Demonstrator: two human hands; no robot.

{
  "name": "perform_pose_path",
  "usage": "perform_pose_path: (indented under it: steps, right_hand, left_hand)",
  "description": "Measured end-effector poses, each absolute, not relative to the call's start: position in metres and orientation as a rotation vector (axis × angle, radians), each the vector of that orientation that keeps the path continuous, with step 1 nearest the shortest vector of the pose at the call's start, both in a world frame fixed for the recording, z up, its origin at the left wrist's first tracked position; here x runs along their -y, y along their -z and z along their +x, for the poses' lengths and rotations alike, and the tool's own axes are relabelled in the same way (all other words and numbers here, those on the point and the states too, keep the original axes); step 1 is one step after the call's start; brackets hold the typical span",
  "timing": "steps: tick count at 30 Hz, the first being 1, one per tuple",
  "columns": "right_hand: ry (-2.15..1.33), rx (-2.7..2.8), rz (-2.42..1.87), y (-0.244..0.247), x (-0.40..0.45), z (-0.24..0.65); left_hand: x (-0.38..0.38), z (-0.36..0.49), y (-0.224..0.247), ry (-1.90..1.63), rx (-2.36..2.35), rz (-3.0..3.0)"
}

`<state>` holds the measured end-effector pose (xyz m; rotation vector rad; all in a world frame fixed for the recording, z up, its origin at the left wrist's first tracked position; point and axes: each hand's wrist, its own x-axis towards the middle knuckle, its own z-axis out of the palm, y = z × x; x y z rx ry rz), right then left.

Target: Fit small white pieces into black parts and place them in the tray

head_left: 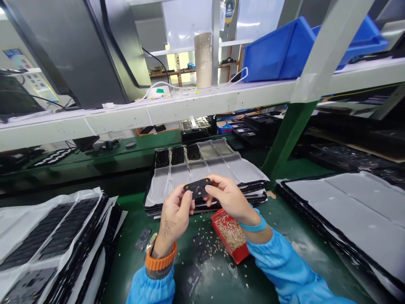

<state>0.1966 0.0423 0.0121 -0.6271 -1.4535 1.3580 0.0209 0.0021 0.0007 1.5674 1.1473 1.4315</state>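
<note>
Between my two hands I hold a flat black plastic plate [196, 190] with small cutouts and yellowish spots near its ends. My left hand [177, 210] pinches its left end, thumb on the near face. At the right end, the thumb and fingers of my right hand [228, 197] grip it. Below my right wrist sits a red bin [239, 255] full of tiny beige pieces [232, 232]. More such bits lie scattered over the green tabletop [139, 287]. A similar dark plate [143, 239] lies left of my left wrist, and others lie in front of me.
Behind my hands stands a stack of trays [202, 169] with several black plates at its far left. Another tray stack [63, 236] is at left, and a foam-covered one [348, 211] at right. Overhead, a white shelf [190, 105] carries blue bins [275, 55] and a cardboard tube [203, 61].
</note>
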Motion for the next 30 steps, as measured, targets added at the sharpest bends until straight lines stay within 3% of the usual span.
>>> perform_pose_path:
  steps: [10, 22, 30]
  right_hand:
    - [-1.438, 1.315, -0.788, 0.003, -0.057, 0.184]
    - [-1.542, 1.339, -0.736, 0.003, -0.058, 0.186]
    - [-1.398, 1.334, -0.845, 0.004, -0.056, 0.183]
  left_hand:
    - [-0.021, -0.002, 0.015, -1.231, -1.19, 1.889]
    - [-0.021, -0.001, 0.016, -1.231, -1.246, 1.847]
    - [-0.014, 0.007, 0.016, -1.217, -1.212, 1.858]
